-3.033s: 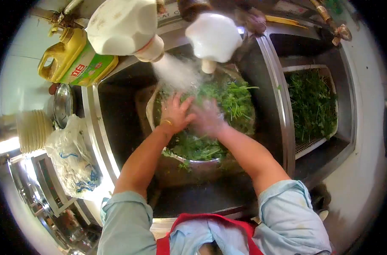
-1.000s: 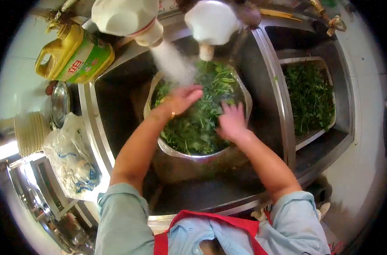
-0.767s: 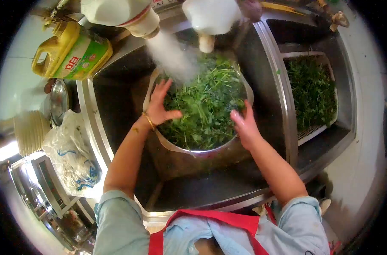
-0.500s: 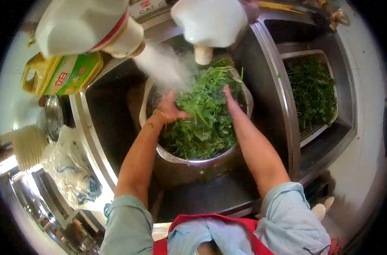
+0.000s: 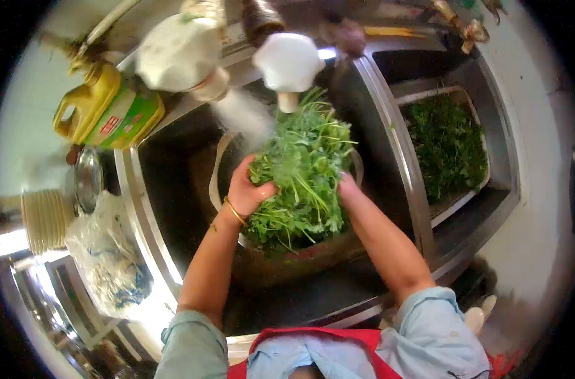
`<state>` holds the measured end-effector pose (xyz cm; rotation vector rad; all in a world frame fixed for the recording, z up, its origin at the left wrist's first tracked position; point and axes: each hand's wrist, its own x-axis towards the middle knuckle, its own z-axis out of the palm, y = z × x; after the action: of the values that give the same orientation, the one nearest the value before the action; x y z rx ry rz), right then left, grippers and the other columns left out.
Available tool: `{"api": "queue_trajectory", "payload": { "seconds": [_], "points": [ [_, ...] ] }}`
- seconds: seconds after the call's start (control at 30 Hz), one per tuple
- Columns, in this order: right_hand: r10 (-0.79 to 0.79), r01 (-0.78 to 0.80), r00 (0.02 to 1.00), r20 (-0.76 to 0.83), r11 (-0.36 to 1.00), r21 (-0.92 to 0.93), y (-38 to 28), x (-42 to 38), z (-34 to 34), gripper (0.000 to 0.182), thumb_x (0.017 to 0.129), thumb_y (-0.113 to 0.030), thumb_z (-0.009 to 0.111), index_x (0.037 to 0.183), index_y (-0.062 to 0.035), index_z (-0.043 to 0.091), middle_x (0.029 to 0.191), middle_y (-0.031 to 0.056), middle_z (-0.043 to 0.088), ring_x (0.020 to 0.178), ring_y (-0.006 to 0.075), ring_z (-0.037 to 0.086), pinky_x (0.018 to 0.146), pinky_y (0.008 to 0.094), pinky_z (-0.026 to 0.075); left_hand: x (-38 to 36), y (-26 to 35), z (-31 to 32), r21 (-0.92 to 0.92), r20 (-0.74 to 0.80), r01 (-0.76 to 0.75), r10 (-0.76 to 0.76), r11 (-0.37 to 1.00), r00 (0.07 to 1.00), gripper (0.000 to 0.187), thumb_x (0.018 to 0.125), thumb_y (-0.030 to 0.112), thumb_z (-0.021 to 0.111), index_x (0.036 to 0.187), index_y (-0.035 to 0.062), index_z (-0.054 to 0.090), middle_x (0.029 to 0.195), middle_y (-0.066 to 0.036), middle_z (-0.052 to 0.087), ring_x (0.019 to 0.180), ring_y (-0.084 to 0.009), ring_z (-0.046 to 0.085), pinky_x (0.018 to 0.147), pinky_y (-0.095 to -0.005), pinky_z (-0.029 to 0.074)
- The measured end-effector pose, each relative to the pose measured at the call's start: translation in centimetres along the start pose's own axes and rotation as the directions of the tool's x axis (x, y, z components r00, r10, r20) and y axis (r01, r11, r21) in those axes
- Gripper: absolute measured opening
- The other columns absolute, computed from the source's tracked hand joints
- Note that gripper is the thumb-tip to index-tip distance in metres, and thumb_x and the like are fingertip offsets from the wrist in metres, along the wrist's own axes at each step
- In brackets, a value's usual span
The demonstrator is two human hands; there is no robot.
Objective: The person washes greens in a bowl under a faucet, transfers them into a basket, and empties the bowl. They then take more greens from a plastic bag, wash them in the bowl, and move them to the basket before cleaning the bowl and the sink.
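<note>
A large bunch of leafy green herbs (image 5: 303,170) is lifted above a round metal basin (image 5: 219,170) in the dark sink. My left hand (image 5: 250,189), with a yellow band at the wrist, grips the bunch from its left side. On the right side my right hand (image 5: 347,189) presses against the same bunch, its fingertips hidden by leaves. Water (image 5: 244,117) pours from a tap with a white knob (image 5: 178,54) onto the upper left of the herbs. A second white knob (image 5: 288,62) stands just behind them.
In the right sink compartment sits a white basket (image 5: 483,139) with more greens (image 5: 445,145). A yellow oil jug (image 5: 110,110) stands at the upper left. Stacked plates (image 5: 44,220), a metal bowl (image 5: 89,180) and a plastic bag (image 5: 110,259) are at the left.
Both hands have closed in on the herbs and raised them out of the basin toward me. The view has shifted, so the taps look smaller and farther off.
</note>
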<state>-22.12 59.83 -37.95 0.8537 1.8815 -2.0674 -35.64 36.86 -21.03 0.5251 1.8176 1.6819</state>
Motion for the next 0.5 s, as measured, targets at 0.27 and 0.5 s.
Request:
{"api": "queue_trajectory", "payload": {
  "seconds": [0.27, 0.5],
  "points": [
    [-0.399, 0.316, 0.911, -0.106, 0.840, -0.441, -13.1, -11.1, 9.4, 0.075, 0.081, -0.030, 0.064, 0.141, -0.0086, 0.025, 0.133, 0.0221, 0.041, 0.123, 0.0328, 0.042, 0.101, 0.0472, 0.034, 0.9, -4.4, -4.5, 0.106, -0.121, 0.189, -0.176, 0.976, 0.977, 0.049, 0.082, 0.009, 0.054, 0.131, 0.0024, 0.046, 0.124, -0.008, 0.055, 0.112, -0.0209, 0.052, 0.095, -0.0309, 0.041],
    [-0.293, 0.199, 0.955, 0.039, 0.539, -0.819, -16.0, -8.6, 19.0, 0.065, 0.076, -0.020, 0.061, 0.136, -0.0081, 0.038, 0.131, 0.0271, 0.042, 0.114, 0.0416, 0.046, 0.097, 0.0469, 0.038, -3.3, -4.0, -3.2, 0.390, -0.363, -0.113, 0.266, 0.914, 0.893, 0.056, 0.095, 0.040, 0.038, 0.136, 0.0006, 0.040, 0.141, -0.020, 0.037, 0.133, -0.0310, 0.031, 0.109, -0.0374, 0.021]
  ]
}}
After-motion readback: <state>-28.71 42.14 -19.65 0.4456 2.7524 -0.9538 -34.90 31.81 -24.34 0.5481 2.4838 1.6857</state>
